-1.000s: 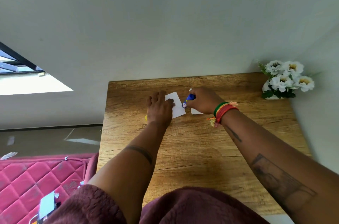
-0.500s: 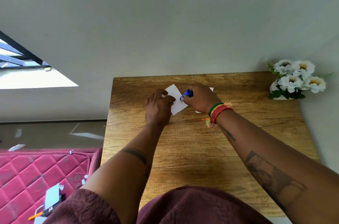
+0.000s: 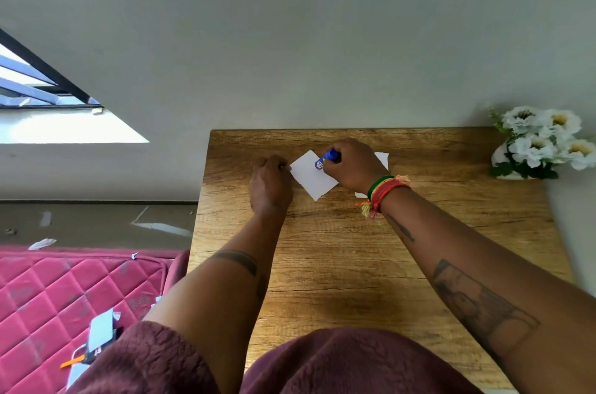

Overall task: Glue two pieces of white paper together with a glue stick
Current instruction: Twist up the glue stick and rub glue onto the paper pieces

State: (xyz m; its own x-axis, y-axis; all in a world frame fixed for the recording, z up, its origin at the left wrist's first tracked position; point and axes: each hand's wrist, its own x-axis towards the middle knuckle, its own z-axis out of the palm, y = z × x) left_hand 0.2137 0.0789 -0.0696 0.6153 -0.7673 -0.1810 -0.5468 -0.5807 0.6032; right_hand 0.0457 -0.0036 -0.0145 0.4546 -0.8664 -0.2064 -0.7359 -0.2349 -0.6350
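Observation:
A white paper square (image 3: 314, 177) lies turned like a diamond on the wooden table (image 3: 338, 264). My left hand (image 3: 269, 182) pins its left corner with the fingertips. My right hand (image 3: 350, 164) grips a blue glue stick (image 3: 327, 158) and presses its tip onto the paper's upper right part. A second white paper (image 3: 383, 158) lies under and behind my right hand, mostly hidden, with only its far corner and a near edge showing.
A white vase of white flowers (image 3: 541, 145) stands at the table's far right corner against the wall. A pink quilted mattress (image 3: 64, 297) with paper scraps and small items lies left of the table. The table's far edge meets the wall.
The paper has turned into a diamond and more of it shows. My left hand has slid back to its left corner, and the glue stick now sits on the paper's upper part.

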